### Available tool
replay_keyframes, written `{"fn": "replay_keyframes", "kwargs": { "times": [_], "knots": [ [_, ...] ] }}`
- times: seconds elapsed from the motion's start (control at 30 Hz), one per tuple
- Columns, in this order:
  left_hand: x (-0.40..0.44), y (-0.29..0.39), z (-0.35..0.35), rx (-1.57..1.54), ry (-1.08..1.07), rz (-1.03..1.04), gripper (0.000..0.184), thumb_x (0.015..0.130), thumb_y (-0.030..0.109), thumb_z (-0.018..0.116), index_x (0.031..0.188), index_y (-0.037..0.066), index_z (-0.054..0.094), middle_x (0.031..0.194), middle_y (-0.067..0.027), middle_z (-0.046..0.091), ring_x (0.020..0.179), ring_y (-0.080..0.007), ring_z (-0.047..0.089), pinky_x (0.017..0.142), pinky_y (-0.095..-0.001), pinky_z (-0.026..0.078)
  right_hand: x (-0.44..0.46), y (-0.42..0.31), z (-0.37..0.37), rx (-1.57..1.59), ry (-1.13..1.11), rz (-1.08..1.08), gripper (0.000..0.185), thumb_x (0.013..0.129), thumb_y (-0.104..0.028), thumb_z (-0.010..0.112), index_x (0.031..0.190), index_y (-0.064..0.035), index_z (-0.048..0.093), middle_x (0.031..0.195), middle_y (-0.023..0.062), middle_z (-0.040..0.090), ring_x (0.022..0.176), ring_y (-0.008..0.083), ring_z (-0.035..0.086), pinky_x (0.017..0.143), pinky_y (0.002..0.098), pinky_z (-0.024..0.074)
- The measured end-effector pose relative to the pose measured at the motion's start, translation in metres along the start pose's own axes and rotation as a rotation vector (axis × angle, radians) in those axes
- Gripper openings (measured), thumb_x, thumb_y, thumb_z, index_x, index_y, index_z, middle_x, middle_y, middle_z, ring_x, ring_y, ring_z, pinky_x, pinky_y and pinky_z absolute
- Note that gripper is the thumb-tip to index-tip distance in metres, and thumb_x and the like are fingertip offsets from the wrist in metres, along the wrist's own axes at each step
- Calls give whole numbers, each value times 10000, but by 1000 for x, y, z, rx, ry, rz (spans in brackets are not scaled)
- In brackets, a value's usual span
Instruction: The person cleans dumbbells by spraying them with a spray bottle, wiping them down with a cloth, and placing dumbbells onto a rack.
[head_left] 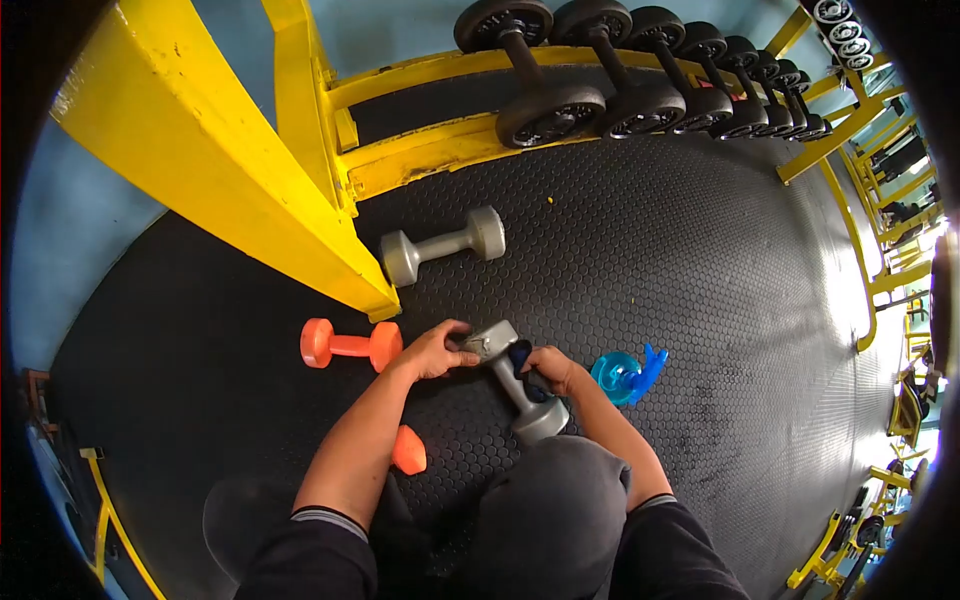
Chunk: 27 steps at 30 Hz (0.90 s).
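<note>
A grey dumbbell [514, 385] lies tilted on the black floor before me. My left hand [438, 352] rests its curved, spread fingers against the dumbbell's upper head. Beside the handle, my right hand [550, 369] is closed round a dark blue cloth [521, 356], which touches the dumbbell. An orange dumbbell [350, 346] lies just left of my left hand, and part of another orange one [408, 451] shows below it. To the right of my right hand is a blue spray bottle [618, 378].
A second grey dumbbell [443, 245] lies near the foot of a yellow post [290, 235]. Behind it, a yellow rack [420, 158] holds several black dumbbells [550, 115]. More yellow gym frames stand along the right side.
</note>
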<state>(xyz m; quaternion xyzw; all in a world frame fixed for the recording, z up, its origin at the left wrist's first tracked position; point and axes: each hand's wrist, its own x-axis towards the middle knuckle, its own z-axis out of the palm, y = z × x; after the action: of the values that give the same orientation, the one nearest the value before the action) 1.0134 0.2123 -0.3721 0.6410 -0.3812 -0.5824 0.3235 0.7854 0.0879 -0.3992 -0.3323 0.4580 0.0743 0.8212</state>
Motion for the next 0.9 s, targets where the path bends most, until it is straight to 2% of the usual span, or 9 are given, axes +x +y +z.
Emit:
{"fn": "replay_keyframes", "kwargs": {
  "times": [0.1,0.27,0.33,0.43,0.57,0.67,0.73,0.8,0.9],
  "knots": [
    [-21,-18,11,-37,62,-331,535,843,468,669,1018,-36,622,783,-94,649,549,-174,612,500,-306,520,-12,13,18,-219,87,-79,135,681,-94,680,801,-37,658,759,73,638,642,201,618,584,346,513],
    [-28,-50,75,-268,353,-308,576,958,491,421,956,-39,646,827,-138,678,733,-213,659,677,-356,530,-23,38,21,-305,-88,129,210,709,-179,695,801,10,685,914,140,648,767,239,642,659,355,520],
    [-26,-52,99,-186,504,-265,597,976,482,364,955,-45,644,834,-155,677,781,-236,664,729,-369,517,-51,27,49,-1246,-330,54,303,700,-225,706,891,10,684,970,188,647,895,269,641,754,359,508],
    [-27,-49,116,-229,526,-286,669,960,532,297,962,-28,665,923,-238,654,969,-380,614,851,-437,442,-42,66,51,-1289,-269,-42,383,699,-264,704,1015,-48,675,1028,210,639,971,309,627,817,391,478],
    [-42,-32,126,48,295,-286,816,779,696,504,1047,-63,641,1025,-279,638,1054,-393,589,919,-429,429,-48,123,50,-761,359,-555,397,700,-257,714,1015,-21,669,862,179,685,824,281,662,770,379,494],
    [-40,-30,129,238,304,-166,830,643,640,695,1065,-71,634,1061,-268,640,1047,-372,603,927,-400,444,-82,140,81,-718,575,-558,422,706,-238,711,1063,-25,638,828,176,679,803,286,664,758,378,499],
    [-27,-37,127,6,292,-318,765,574,505,807,1079,-44,641,1079,-232,650,1042,-341,616,903,-380,467,-83,141,59,-896,474,-345,411,714,-241,711,1072,-53,636,858,143,676,814,296,655,769,376,490],
    [-27,-23,118,-212,286,-364,643,587,389,829,1062,-14,669,1074,-174,668,1014,-267,636,852,-339,480,-76,139,45,-1070,126,-1206,351,731,-224,695,1052,-85,656,957,109,655,894,281,635,811,382,471],
    [-20,5,106,-598,332,-259,276,698,261,798,865,82,670,740,-17,601,614,-121,553,560,-276,432,-100,110,49,-1150,199,-1240,332,762,-238,671,1067,-107,651,1069,116,615,999,285,584,842,398,447]
  ]
}}
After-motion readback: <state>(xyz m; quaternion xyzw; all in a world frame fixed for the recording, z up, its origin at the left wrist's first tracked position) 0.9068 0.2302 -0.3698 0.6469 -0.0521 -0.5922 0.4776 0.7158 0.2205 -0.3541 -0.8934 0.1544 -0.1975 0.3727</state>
